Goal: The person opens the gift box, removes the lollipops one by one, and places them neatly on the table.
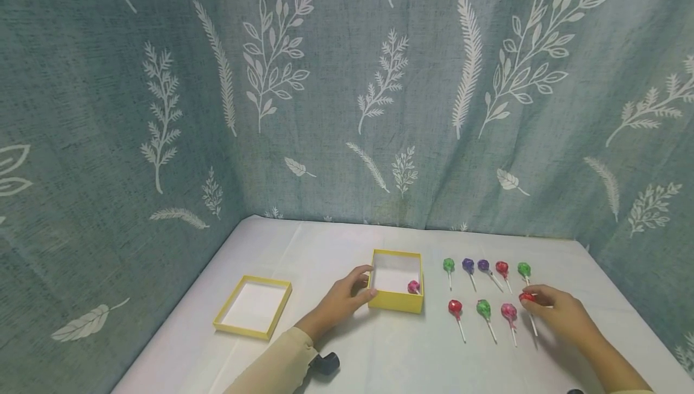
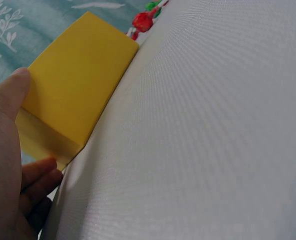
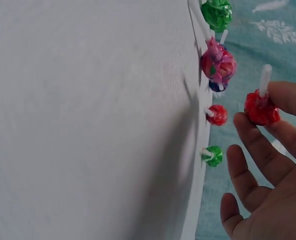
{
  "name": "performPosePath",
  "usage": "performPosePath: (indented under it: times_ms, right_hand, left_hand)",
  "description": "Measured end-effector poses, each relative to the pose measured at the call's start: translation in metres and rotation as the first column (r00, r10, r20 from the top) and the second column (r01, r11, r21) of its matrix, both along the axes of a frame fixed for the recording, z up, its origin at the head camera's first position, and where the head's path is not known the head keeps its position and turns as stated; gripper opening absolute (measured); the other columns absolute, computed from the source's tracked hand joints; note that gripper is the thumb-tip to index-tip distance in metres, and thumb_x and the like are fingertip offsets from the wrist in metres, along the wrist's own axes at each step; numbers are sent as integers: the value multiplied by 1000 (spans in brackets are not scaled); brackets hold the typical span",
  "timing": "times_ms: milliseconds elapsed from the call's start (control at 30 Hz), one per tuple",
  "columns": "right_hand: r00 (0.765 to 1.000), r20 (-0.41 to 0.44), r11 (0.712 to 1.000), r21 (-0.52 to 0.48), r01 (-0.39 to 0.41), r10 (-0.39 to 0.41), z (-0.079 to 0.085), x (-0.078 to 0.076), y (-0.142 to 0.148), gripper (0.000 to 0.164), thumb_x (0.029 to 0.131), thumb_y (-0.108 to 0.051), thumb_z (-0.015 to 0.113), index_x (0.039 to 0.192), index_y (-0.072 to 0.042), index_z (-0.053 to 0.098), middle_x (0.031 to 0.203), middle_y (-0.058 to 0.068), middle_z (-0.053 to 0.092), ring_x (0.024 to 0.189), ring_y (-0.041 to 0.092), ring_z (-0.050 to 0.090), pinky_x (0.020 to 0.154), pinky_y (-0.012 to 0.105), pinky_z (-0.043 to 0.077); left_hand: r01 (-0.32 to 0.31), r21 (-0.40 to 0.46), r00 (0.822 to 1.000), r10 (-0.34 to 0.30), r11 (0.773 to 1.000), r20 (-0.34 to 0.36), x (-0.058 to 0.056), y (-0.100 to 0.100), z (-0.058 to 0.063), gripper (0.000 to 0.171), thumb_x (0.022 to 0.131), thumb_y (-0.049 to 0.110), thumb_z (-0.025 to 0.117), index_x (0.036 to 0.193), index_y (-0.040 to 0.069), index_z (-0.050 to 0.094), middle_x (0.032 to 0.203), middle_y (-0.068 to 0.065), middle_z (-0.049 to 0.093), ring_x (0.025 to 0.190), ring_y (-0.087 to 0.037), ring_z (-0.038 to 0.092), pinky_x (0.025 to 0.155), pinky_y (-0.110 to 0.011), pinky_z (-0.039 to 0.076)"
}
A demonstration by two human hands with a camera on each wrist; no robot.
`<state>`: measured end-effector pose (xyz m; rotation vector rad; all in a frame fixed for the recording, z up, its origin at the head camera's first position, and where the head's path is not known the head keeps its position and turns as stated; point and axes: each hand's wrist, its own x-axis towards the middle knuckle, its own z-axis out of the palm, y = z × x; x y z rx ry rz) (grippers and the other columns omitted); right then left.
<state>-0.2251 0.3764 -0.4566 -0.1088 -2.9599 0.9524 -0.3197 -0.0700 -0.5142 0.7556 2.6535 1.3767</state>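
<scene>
A yellow box point(image 1: 396, 302) with a white inside stands uncovered near the table's middle, with a pink lollipop point(image 1: 414, 287) in its front right corner. My left hand point(image 1: 347, 290) holds the box at its left side, thumb by the front corner and fingers along the left wall. Over on the right, my right hand point(image 1: 564, 315) pinches a red lollipop point(image 3: 262, 108) by its wrapped head between thumb and fingers; its white stick points towards me in the head view. This lollipop appears lifted off the table in the right wrist view.
Several lollipops lie in two rows right of the box, among them a purple one point(image 1: 468, 265), a green one point(image 1: 484, 308) and a pink one point(image 1: 509, 311). A yellow-edged lid point(image 1: 252, 308) lies at the left. Patterned curtains point(image 1: 336, 93) border the white table point(image 1: 401, 358).
</scene>
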Motion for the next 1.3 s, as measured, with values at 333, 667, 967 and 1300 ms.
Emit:
performPosePath:
  times_ms: [333, 667, 967, 1300]
  right_hand:
    - [998, 54, 1000, 15, -14, 14, -5, -1, 9, 50, 94, -44, 61, 113, 2, 64, 105, 23, 67, 105, 48, 58, 81, 60, 46]
    - [996, 93, 998, 53, -21, 16, -11, -5, 11, 55, 90, -49, 65, 112, 1, 64, 105, 25, 66, 104, 51, 56, 80, 62, 46]
    - [995, 100, 992, 125, -21, 8, -16, -11, 9, 50, 89, -46, 67, 110, -1, 64, 102, 23, 66, 101, 49, 58, 80, 62, 46]
    - [995, 100, 992, 121, -15, 3, -18, -11, 11, 51, 89, -47, 67, 110, 0, 63, 97, 16, 67, 96, 45, 60, 78, 60, 46]
  left_hand:
    - [10, -2, 1000, -10, 1000, -4, -2, -1, -1, 62, 93, 56, 56, 145, 28, 41, 132, -7, 58, 122, -24, 55, 105, -56, 36]
    - [12, -12, 1000, -12, 1000, -15, -3, -1, -2, 62, 93, 56, 56, 145, 26, 41, 132, -7, 58, 121, -24, 55, 104, -56, 37]
    - [7, -12, 1000, -7, 1000, -17, -3, -1, -3, 62, 93, 56, 55, 145, 26, 41, 132, -7, 58, 121, -25, 55, 104, -56, 37]
    - [8, -5, 1000, -8, 1000, -8, 0, -1, 0, 61, 94, 53, 57, 145, 26, 41, 133, -8, 57, 122, -24, 55, 105, -56, 36]
